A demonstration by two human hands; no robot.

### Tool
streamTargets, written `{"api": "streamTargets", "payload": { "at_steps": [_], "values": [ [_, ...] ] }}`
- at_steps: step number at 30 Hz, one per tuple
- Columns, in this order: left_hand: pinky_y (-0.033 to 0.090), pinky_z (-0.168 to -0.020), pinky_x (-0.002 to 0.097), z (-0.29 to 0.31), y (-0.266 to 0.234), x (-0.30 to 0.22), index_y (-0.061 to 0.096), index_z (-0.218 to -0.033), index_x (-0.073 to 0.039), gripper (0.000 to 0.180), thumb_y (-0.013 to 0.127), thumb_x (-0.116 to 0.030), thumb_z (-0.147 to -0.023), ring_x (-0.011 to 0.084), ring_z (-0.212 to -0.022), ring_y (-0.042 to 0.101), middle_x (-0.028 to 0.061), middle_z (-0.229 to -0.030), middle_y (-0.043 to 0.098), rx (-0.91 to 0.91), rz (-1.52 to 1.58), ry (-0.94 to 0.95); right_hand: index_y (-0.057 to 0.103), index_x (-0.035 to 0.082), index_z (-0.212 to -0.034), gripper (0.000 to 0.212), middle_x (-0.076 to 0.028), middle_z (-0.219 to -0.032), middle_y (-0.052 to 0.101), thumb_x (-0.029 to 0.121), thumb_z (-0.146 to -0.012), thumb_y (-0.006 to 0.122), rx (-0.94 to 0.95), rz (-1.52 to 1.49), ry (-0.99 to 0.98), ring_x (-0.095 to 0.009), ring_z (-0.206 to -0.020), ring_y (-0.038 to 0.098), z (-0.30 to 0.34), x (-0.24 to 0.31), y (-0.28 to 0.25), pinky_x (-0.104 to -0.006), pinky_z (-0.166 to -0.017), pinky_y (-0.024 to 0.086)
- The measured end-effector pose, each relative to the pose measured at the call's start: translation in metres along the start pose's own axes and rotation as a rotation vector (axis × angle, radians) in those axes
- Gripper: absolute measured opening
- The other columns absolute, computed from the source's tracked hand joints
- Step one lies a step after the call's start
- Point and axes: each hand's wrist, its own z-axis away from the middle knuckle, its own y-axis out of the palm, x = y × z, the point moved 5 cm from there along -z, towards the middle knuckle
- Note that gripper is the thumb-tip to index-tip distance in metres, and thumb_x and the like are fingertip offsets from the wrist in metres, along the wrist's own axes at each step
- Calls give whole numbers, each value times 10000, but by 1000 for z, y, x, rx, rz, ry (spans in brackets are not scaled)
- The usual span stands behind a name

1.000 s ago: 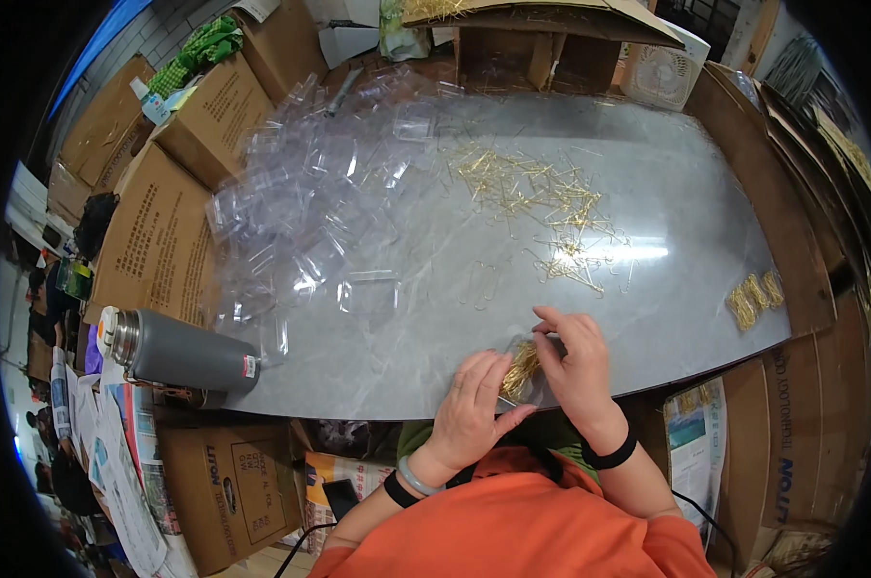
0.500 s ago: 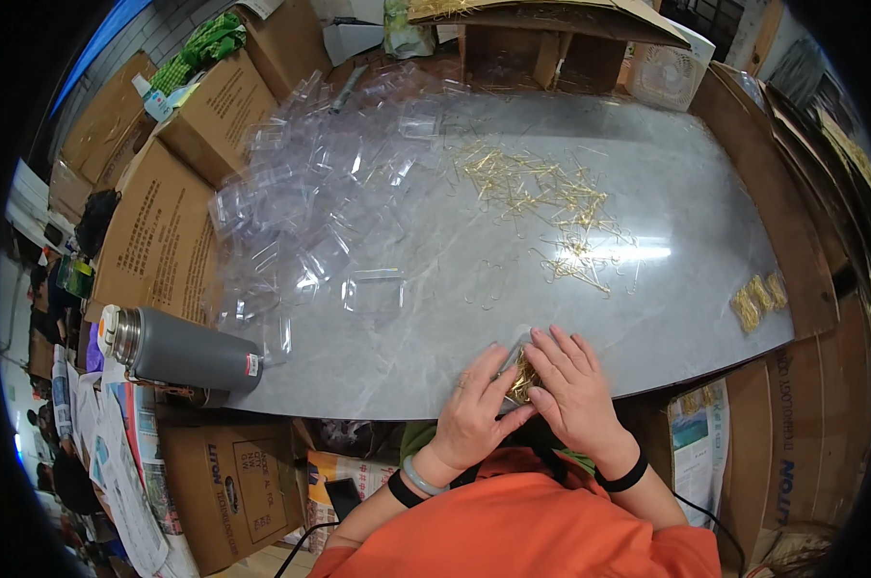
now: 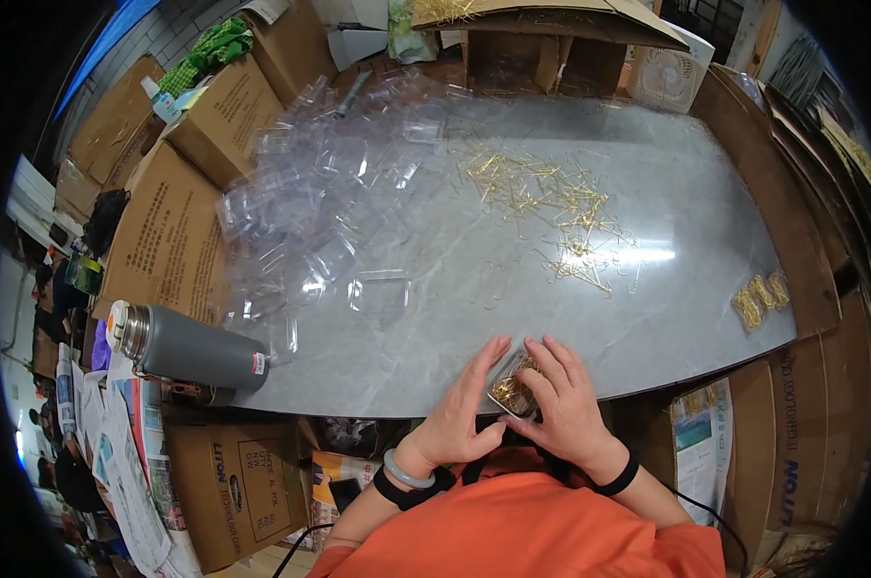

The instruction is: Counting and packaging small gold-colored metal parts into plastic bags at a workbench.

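Note:
At the table's near edge stands a small clear plastic box [image 3: 500,393] with gold-coloured metal hooks [image 3: 519,387] in it. My right hand [image 3: 572,409] is curved round the box's right side, its fingers over the hooks and its thumb at the near end. My left hand [image 3: 455,409] lies along the left side, fingers stretched out and thumb toward the near corner. Whether the left fingers touch the box I cannot tell. Farther off on the table lies a loose pile of similar gold hooks [image 3: 578,200].
Many clear plastic boxes [image 3: 310,217] are heaped at the table's left. A grey flask [image 3: 199,345] lies at the left front edge. Several filled packs [image 3: 761,299] rest at the right edge. Cardboard walls [image 3: 171,226] border the grey table [image 3: 435,337]; a white fan [image 3: 669,79] stands behind.
My left hand has opened away from the box, its fingers straightening. The right hand's fingers have spread and shifted, so more of the box and its hooks shows. The view has shifted slightly.

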Motion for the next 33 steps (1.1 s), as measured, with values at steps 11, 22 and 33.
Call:
{"api": "streamTargets", "payload": {
  "at_steps": [11, 22, 33],
  "values": [
    [327, -1211, 465, 8, 3, 2, 260, -1576, 74, 749, 635, -122, -958, 435, -1493, 347, 282, -1597, 340, -277, -155, 9, 628, 91, -1365, 621, -162, -1519, 479, 261, -804, 831, -85, 278, 211, -440, -1330, 429, -3, 6, 1, -540, -1084, 387],
    [309, -1207, 540, -4, 17, -6, 399, -1508, 78, 619, 627, -193, -999, 446, -1472, 364, 253, -1588, 363, -197, -489, 73, 341, 21, -1572, 756, -244, -1668, 234, 226, -918, 661, 207, -77, 239, -525, -1542, 118, -9, -8, -33, -586, -1241, 166],
    [312, -1192, 581, -16, 28, 0, 470, -1489, 33, 621, 672, -143, -928, 370, -1463, 398, 166, -1570, 437, -42, -969, 27, 430, 30, -1526, 707, -230, -1604, 373, 494, -1011, 567, 379, 349, -24, -501, -1463, 335, -78, -132, -28, -543, -1207, 308]
  ]
}}
